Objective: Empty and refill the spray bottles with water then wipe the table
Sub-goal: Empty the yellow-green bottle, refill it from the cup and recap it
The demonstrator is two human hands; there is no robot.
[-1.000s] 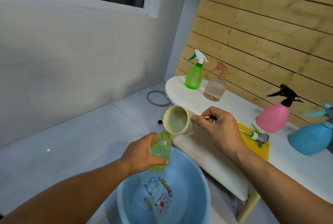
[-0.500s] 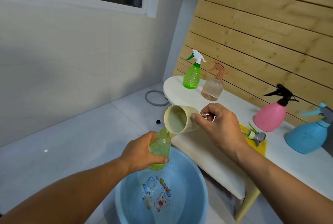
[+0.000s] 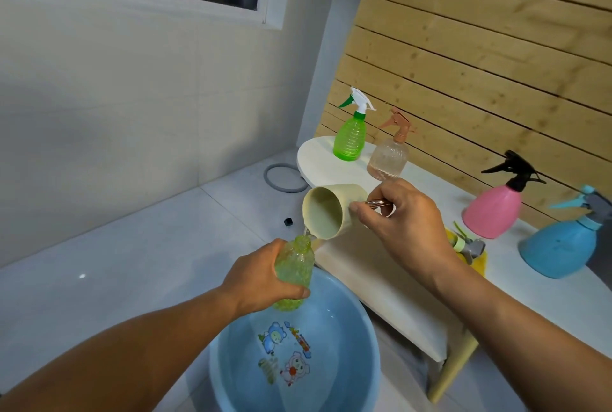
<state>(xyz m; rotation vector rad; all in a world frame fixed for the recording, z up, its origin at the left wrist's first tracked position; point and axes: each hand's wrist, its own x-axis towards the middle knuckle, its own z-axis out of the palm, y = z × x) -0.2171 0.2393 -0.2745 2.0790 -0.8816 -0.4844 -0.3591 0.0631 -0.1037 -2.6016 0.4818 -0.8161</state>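
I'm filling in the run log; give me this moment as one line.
step: refilling bottle | left hand: grips green bottle over blue basin | right hand: tilts cream cup at bottle mouth | nozzle: off

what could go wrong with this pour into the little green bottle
1. The open bottle has a narrow neck, while the cup has a wide lip, so water may run down the outside onto the left hand instead of going in.
2. The right hand holds the cup tipped steeply; a surge could overfill the bottle.
3. The bottle sits over the near rim of the basin, so spill on that side may hit the table or floor.
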